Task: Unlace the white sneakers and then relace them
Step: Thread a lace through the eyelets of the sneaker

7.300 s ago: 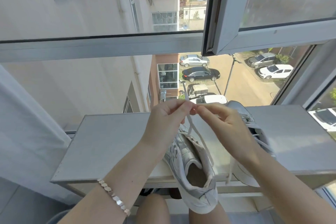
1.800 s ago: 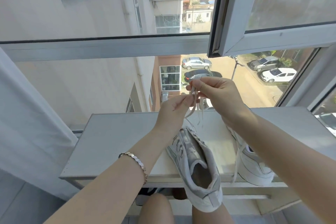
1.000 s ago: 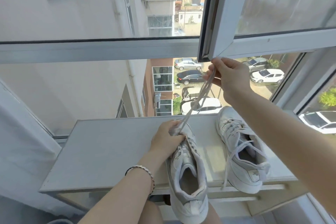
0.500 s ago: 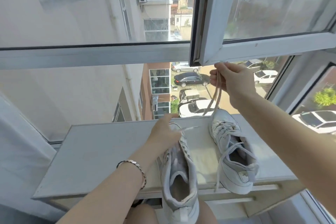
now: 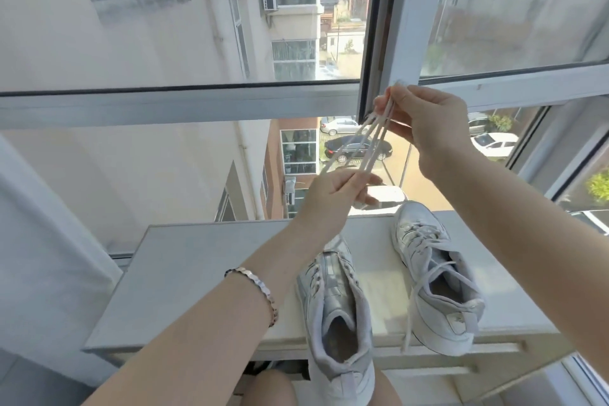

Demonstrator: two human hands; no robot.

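**Loose lace held slantwise above the empty sneaker**

Head view: a flat white shoelace point(image 5: 366, 146), doubled into several strands, is stretched in the air between both hands. Its long axis runs from lower left up to upper right. The right hand point(image 5: 425, 128) pinches the upper end between thumb and fingertips, up by the white window frame point(image 5: 389, 43). The left hand point(image 5: 336, 196) has thumb and fingers curled round the lower end.

Directly below the left hand lies a white high-top sneaker point(image 5: 336, 310) on the pale grey worktop point(image 5: 197, 273). Its toe points away and its heel hangs over the near edge; its eyelets look empty. A second white sneaker point(image 5: 438, 283), laced, sits just to its right.

The left hand is the nearer to the empty eyelets, so relacing likely starts by bringing a lace tip down towards the toe end.
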